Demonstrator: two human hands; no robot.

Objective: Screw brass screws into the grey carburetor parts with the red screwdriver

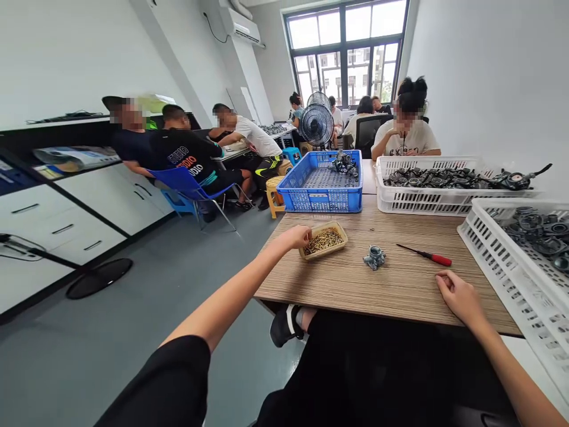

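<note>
My left hand [299,237] reaches over the left end of a small tan tray [325,253]. Its fingers are closed and point down at the brass-coloured screws [326,239] inside; whatever is between the fingertips is hidden. To the right of the tray, a grey metal carburetor body [374,257] rests on the wood-grain table [320,284]. My right hand [459,296] lies on the tabletop, loosely curled, with thumb and forefinger apart and nothing held. Just beyond it is a screwdriver [438,259] with a red handle, its shaft pointing left.
A blue crate [323,200] holding a few assembled parts stands at the table's far left. White baskets full of dark metal parts, one far [422,203] and one near [498,252], line the right. One person [409,133] sits opposite; several others sit further off.
</note>
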